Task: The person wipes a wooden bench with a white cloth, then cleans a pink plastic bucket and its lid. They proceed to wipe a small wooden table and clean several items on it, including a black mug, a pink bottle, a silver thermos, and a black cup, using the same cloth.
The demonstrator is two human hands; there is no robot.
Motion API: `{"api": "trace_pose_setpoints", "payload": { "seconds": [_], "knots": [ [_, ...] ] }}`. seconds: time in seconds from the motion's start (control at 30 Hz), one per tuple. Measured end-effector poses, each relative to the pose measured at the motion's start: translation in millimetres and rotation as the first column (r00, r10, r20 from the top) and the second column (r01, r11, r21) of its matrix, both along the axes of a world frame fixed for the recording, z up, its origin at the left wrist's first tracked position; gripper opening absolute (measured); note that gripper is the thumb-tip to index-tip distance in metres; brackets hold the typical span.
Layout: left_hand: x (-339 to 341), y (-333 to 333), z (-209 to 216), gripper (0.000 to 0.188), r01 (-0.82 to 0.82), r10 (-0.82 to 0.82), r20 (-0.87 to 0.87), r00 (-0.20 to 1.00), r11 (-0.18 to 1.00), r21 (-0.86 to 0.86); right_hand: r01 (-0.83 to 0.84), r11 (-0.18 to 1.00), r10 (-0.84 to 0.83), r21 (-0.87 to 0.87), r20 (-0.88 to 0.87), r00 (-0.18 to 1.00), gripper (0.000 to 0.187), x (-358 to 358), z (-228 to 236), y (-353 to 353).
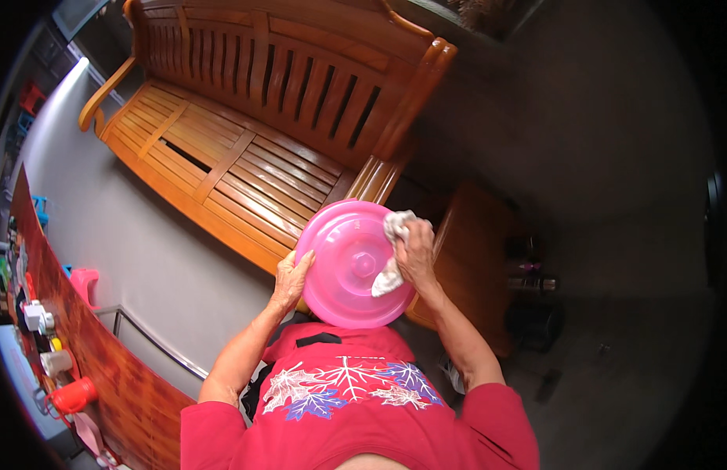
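Note:
A round pink plastic lid with a raised knob-like middle is held up in front of my body. My left hand grips its left rim, thumb lying on the upper face and the other fingers out of sight beneath. A crumpled white cloth is bunched in my right hand, which presses it on the lid's right side near the rim. Part of the cloth hangs down below the fingers, over the pink surface.
A slatted wooden bench stands just beyond the lid. To the right is a low wooden table. On the left a reddish-brown tabletop carries a red jug-like container and several small items; a pink stool stands by it.

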State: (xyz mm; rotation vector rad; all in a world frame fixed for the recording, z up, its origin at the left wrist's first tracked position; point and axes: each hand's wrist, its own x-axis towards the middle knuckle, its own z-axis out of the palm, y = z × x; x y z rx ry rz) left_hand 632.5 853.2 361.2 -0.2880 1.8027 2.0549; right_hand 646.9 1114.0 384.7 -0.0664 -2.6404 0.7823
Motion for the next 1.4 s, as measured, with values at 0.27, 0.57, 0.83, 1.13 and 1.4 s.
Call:
{"api": "trace_pose_setpoints", "payload": {
  "seconds": [0.27,0.57,0.83,1.13,1.4],
  "knots": [
    [3.0,-0.6,-12.2,0.02,-0.08,0.08,0.018,0.997,0.997,-0.001,0.538,0.625,-0.309,-0.566,0.453,0.836,0.043,122.3,-5.8,-19.7],
    [20.9,-4.9,18.6,0.036,0.227,-0.18,0.264,0.948,0.96,-0.164,0.312,0.43,-0.194,-0.847,0.251,0.948,0.05,59.1,-43.3,39.5],
    [-61.0,-0.6,-15.9,0.053,0.109,-0.187,-0.083,0.979,0.82,-0.562,0.169,0.744,0.011,-0.647,0.265,0.964,0.043,3.3,-20.8,67.2],
    [-55.2,28.2,-31.8,0.037,0.012,-0.078,-0.364,0.928,0.983,-0.181,0.285,0.923,-0.259,-0.259,0.13,0.957,0.042,-0.8,-28.0,48.6],
    [-43.1,33.9,-10.8,0.041,-0.073,-0.186,-0.377,0.907,0.814,-0.577,0.471,0.881,-0.469,0.036,-0.049,0.882,0.04,51.9,-19.1,-1.0]
  ]
}}
